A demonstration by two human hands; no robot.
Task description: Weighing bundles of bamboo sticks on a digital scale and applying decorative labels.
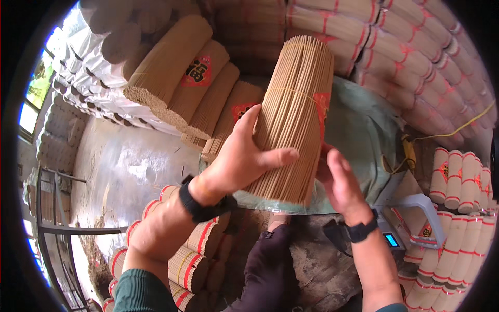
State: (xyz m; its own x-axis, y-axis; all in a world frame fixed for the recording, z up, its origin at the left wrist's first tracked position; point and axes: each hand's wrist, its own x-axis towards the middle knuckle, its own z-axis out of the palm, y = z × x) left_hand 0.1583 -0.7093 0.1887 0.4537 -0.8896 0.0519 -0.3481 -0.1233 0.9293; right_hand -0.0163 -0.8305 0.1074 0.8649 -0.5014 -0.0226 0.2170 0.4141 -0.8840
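Observation:
A thick bundle of thin tan sticks [296, 119], tied with fine yellow bands, slants across the green cover [358, 114] in front of me. A red paper label [320, 112] sits on its right side. My left hand [241, 151] presses against the bundle's left side, thumb lying across the front. At its lower right is my right hand [340, 182], cupped against the side with some fingertips hidden behind the sticks. Beyond my left hand lie several similar bundles [171, 67], stacked, some with red labels.
Wrapped bundles [410, 52] are piled high along the back and right. A grey device with a lit display [391, 239] stands at the right, near a yellow cord [468, 122]. Red-banded bundles [187, 265] lie below my left arm. A dark metal frame [83, 230] stands at the left.

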